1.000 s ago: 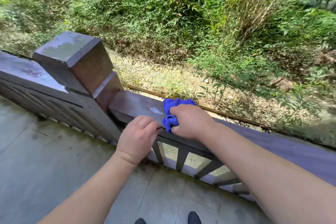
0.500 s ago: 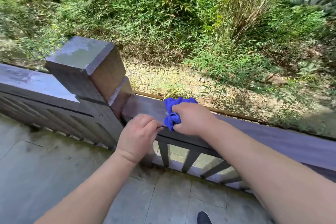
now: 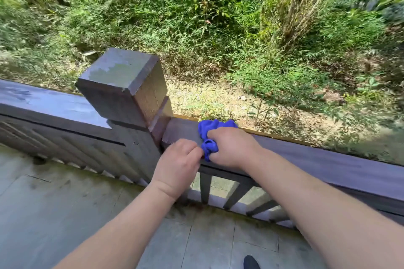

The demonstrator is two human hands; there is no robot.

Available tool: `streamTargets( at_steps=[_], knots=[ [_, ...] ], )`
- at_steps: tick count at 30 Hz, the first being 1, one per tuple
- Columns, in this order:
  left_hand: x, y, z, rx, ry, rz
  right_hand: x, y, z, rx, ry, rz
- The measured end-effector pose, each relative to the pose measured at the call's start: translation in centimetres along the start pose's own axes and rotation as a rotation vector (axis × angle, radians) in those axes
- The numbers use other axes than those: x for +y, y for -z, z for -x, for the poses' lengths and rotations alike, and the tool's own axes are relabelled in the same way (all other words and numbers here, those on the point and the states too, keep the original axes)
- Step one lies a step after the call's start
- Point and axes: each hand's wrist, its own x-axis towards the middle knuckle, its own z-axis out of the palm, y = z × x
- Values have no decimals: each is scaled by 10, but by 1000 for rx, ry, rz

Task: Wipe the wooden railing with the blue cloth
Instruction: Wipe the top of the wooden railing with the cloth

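A dark wooden railing (image 3: 323, 164) runs from the left edge to the right edge, broken by a square post (image 3: 124, 85). My right hand (image 3: 231, 148) is shut on a bunched blue cloth (image 3: 209, 135) and presses it on the rail's top just right of the post. My left hand (image 3: 177, 166) is curled into a loose fist against the rail's near edge, beside the cloth, with its fingertips hidden. Part of the cloth lies under my right hand.
Slanted balusters (image 3: 236, 192) stand below the rail. A grey tiled floor (image 3: 65, 214) lies on my side, with a dark shoe tip (image 3: 251, 262) at the bottom. Beyond the rail are bare ground and dense green bushes (image 3: 218, 17).
Both hands with the cloth stay just right of the post and shift little against it. The view has turned left, so the post stands nearer the middle of the frame.
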Motion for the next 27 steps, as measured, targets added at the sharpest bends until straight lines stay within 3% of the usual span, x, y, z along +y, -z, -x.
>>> streamTargets(
  at_steps=[6,11,18,27],
  knots=[
    [4,7,2,-24,18,27,-8,1,10,-30,-20,-76],
    [-7,30,7,-76,69,43,-27,-8,22,218,-270,-593],
    [-37,73,49,62,196,-56,-110,-32,17,367,-211,-1214],
    [-110,136,96,163,264,-117,-231,-50,-31,437,-153,-1248]
  ],
)
